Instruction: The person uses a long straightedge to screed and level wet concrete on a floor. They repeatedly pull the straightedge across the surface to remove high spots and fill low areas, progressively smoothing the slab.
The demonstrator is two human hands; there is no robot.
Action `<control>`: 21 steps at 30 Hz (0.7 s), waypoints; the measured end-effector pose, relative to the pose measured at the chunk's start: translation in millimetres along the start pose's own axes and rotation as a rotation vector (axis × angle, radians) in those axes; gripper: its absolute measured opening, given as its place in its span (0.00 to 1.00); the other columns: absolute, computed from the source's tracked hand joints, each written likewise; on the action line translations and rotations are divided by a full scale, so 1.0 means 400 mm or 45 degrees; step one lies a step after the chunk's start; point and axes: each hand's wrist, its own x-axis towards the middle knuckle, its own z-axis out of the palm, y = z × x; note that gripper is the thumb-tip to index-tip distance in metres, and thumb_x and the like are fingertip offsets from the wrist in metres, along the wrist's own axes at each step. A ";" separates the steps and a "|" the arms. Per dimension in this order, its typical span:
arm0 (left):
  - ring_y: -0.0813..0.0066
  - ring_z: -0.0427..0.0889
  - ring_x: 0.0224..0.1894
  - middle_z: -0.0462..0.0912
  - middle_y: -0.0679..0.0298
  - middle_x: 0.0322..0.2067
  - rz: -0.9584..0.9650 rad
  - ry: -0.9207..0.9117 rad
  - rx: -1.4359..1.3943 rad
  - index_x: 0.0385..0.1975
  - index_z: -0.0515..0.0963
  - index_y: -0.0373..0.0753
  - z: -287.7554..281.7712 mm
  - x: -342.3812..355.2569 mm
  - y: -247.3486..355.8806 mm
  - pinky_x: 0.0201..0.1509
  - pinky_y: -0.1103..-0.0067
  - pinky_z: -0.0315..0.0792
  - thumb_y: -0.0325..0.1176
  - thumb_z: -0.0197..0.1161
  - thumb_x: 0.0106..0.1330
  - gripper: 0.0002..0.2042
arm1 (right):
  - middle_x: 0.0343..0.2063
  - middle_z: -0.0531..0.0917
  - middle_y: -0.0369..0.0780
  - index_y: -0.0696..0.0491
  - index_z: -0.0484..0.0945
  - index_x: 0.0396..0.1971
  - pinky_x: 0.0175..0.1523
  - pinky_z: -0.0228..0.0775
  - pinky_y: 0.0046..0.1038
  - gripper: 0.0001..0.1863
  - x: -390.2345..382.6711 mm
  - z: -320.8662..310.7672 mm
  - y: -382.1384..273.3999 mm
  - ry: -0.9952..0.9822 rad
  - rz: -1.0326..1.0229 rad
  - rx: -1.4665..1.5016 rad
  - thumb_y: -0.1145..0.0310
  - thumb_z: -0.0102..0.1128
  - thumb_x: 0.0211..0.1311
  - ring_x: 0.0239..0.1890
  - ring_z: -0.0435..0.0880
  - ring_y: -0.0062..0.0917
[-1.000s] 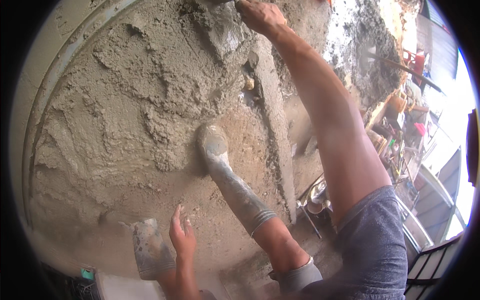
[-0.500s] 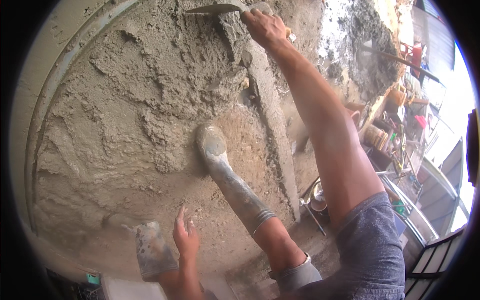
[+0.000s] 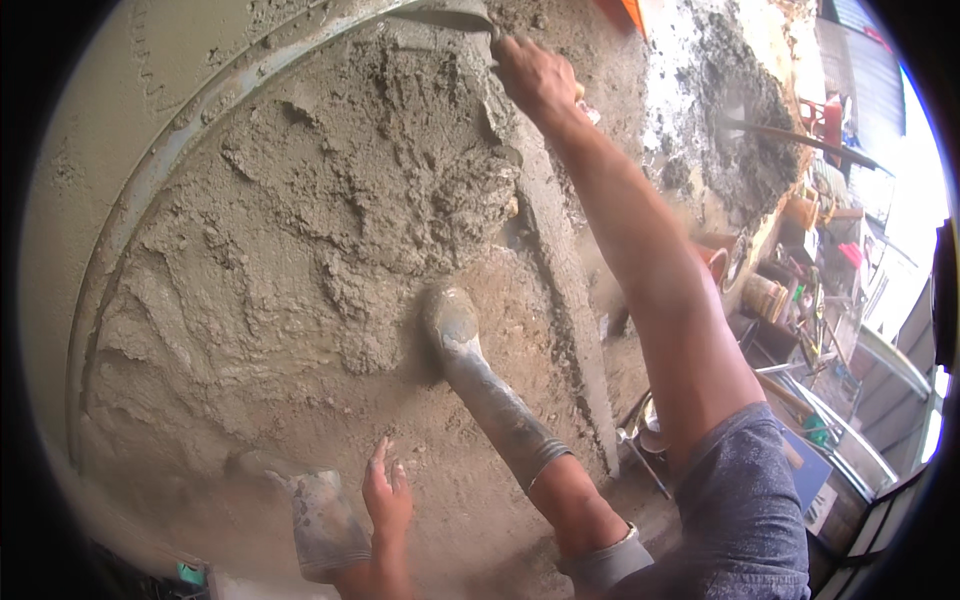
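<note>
"Where's the trowel (image 3: 447, 19)?"
"Gripped in the right hand (image 3: 538, 80), blade pointing left by wet cement (image 3: 330, 200). The left hand (image 3: 388, 500) is empty, fingers loosely parted."
"How much is done?"
"Left of the right hand, past a curved strip (image 3: 205, 128), looks smooth; below that hand, lumps seem unlevelled."

no readable text, no legible labels, numbers or signs

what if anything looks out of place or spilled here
Nothing clearly stands out. The wet mortar is lumpy and smears the rubber boots, but that seems ordinary with a trowel in the right hand.
</note>
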 end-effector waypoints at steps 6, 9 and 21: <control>0.53 0.78 0.61 0.79 0.49 0.58 -0.106 0.115 -0.135 0.65 0.67 0.34 0.000 -0.015 -0.053 0.63 0.66 0.72 0.18 0.57 0.65 0.26 | 0.39 0.76 0.34 0.44 0.71 0.47 0.45 0.74 0.26 0.06 -0.040 0.051 -0.121 -0.310 -0.459 -0.186 0.63 0.47 0.76 0.39 0.78 0.23; 0.54 0.78 0.60 0.79 0.49 0.58 -0.075 0.060 -0.130 0.66 0.67 0.34 0.037 -0.027 -0.051 0.63 0.66 0.72 0.18 0.56 0.66 0.26 | 0.41 0.76 0.35 0.46 0.69 0.49 0.51 0.73 0.31 0.08 -0.240 0.147 -0.012 -0.498 -0.493 -0.091 0.67 0.44 0.76 0.45 0.78 0.26; 0.53 0.76 0.63 0.77 0.48 0.59 -0.040 -0.127 0.092 0.66 0.68 0.35 -0.059 -0.058 -0.018 0.65 0.66 0.70 0.21 0.56 0.68 0.25 | 0.20 0.74 0.41 0.57 0.68 0.35 0.17 0.65 0.29 0.17 -0.725 -0.047 -0.407 -0.462 0.109 1.050 0.57 0.42 0.77 0.17 0.69 0.26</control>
